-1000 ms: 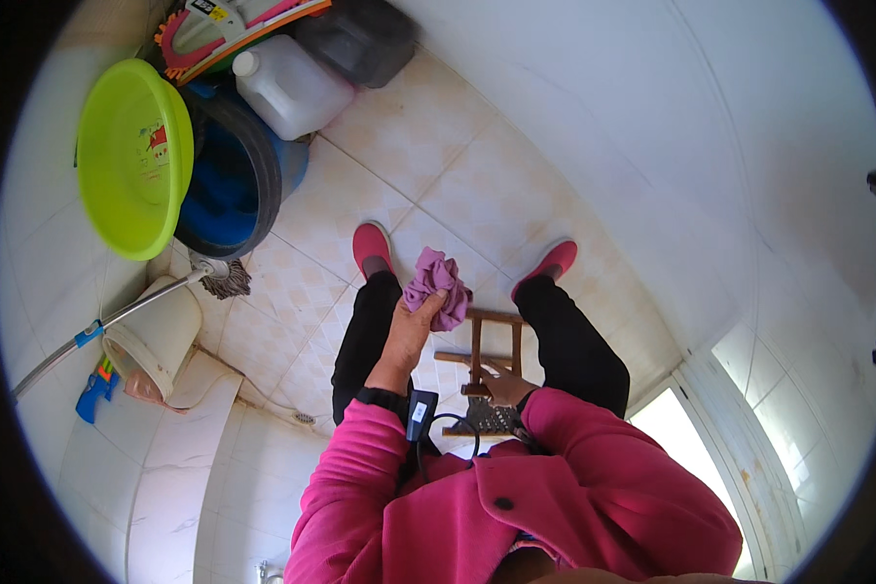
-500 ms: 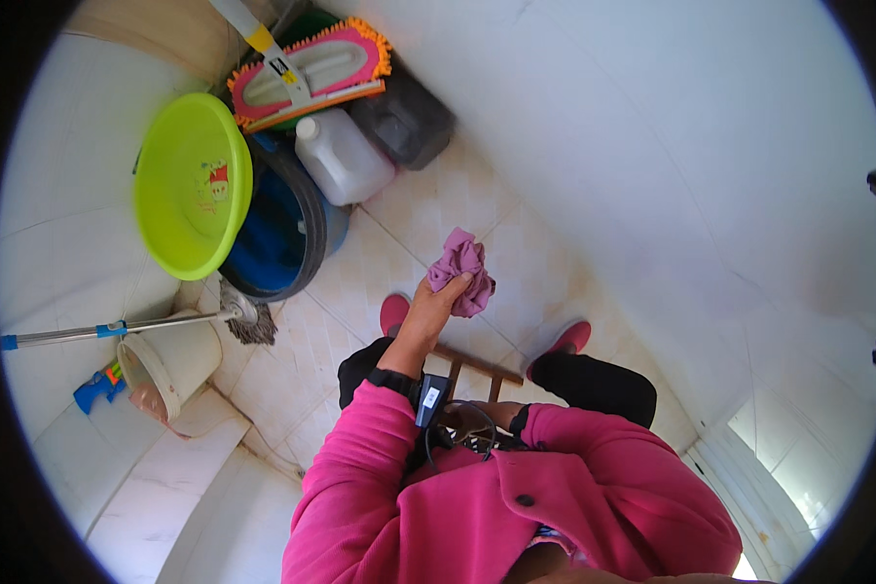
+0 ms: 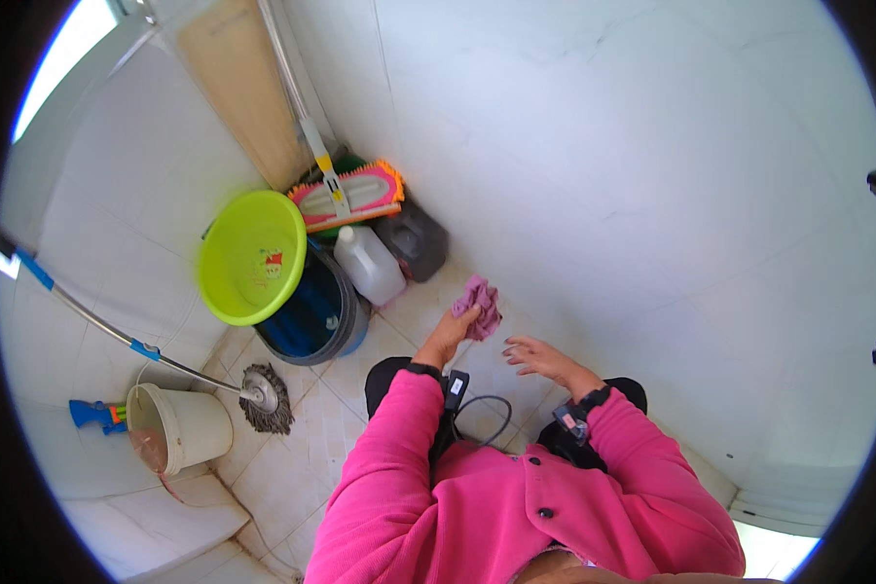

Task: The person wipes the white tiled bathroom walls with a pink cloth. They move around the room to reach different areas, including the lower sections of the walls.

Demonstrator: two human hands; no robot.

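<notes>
A bunched pink-purple cloth [image 3: 478,307] is gripped in my left hand [image 3: 449,334], held out in front of me above the tiled floor. My right hand [image 3: 543,360] is to the right of the cloth, a short gap away, fingers spread and nothing in them. Dark straps circle both wrists, with a small dark device [image 3: 570,421] at the right one and a black cable [image 3: 501,401] between my arms.
A lime-green basin [image 3: 226,258] leans on a blue bucket with a dark rim [image 3: 346,336]. Around them stand a white jug [image 3: 370,265], a dark jug [image 3: 420,243], a pink-and-orange flat mop [image 3: 360,195], a string mop [image 3: 268,409] and a cream bucket [image 3: 200,428]. White walls rise on both sides.
My view has tilted up toward the corner. My right hand has come up from my lap and reached forward beside the cloth. My left hand still holds the cloth.
</notes>
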